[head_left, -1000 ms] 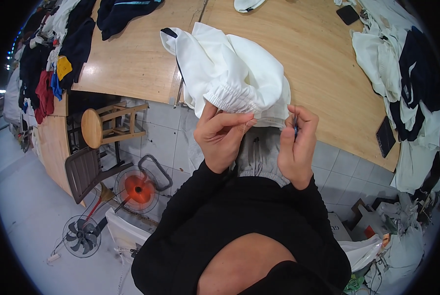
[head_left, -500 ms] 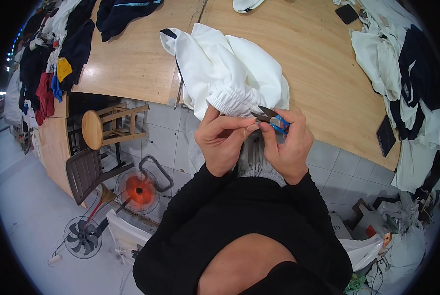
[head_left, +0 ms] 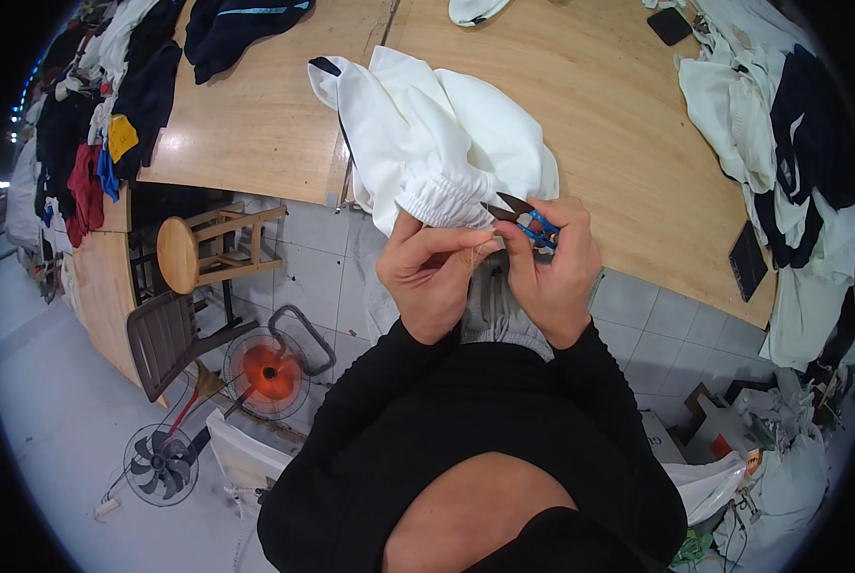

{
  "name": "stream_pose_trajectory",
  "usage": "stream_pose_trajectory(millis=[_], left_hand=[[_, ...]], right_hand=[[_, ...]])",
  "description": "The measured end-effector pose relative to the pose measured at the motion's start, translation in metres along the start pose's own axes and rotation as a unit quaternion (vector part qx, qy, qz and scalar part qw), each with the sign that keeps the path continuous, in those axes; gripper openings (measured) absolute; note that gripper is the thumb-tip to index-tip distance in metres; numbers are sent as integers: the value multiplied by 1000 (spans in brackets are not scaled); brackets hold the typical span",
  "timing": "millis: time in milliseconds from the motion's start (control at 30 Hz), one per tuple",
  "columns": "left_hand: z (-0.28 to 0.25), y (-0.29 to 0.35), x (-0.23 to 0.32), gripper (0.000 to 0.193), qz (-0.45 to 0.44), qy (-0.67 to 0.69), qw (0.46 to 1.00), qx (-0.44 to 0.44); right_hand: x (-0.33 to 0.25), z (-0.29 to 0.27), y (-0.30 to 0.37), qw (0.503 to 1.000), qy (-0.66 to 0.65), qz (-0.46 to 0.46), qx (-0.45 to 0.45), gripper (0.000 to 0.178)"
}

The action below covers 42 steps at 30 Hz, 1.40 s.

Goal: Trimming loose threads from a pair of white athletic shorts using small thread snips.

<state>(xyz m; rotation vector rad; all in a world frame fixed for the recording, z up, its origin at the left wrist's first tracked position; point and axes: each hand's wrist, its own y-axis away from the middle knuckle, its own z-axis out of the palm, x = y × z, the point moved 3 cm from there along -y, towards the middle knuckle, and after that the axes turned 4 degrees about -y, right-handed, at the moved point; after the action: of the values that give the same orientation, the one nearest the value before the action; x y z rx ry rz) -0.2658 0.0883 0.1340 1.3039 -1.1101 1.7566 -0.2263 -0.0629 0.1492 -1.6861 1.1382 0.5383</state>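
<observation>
A white garment (head_left: pixel 499 115) with a gathered elastic band (head_left: pixel 444 198) lies bunched over the table's near edge. My left hand (head_left: pixel 427 282) is closed at the band's near edge, thumb and forefinger pinched together. Fine loose threads seem to hang by these fingertips, though they are hard to make out. In my right hand (head_left: pixel 559 272) is a pair of blue-handled thread snips (head_left: pixel 540 229). Their dark blades stand apart, pointing left beside the band. My right thumb tip is close to the left fingertips.
Dark and white garments (head_left: pixel 733 124) are heaped along the right of the wooden table (head_left: pixel 628 143), near a dark phone-like slab (head_left: pixel 748 260). More clothes (head_left: pixel 74 143) pile at the far left. Below left are a wooden stool (head_left: pixel 181 253), a chair (head_left: pixel 165 334) and two fans (head_left: pixel 160 463).
The snips' blades have spread apart, and my right hand has shifted slightly left and changed its angle. My left hand keeps its pinch at the band in nearly the same place.
</observation>
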Motion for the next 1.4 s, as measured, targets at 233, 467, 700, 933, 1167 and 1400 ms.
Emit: stream_pose_trajectory(millis=[233,467,700,933,1167,1400], left_hand=[[2,0,-2,20,-41,30,999,15],[5,-2,-2,17,7,-29,999,-9],[-1,-8,-7,16,-32,70,997,11],[6,-2,-2,14,-40,52,998,-24],[4,1,-5,15,-31,37,999,-22],[8,2,-3,15,-55,28,998,3]], right_hand=[[0,5,-3,999,-38,21,-4,40],[-3,3,-5,998,-45,46,3,39],[3,-13,6,998,-38,54,1,41],[4,-6,4,999,-43,-25,-6,41],[0,-4,0,999,-35,-16,5,41],[-7,0,-4,999,-34,23,1,37]])
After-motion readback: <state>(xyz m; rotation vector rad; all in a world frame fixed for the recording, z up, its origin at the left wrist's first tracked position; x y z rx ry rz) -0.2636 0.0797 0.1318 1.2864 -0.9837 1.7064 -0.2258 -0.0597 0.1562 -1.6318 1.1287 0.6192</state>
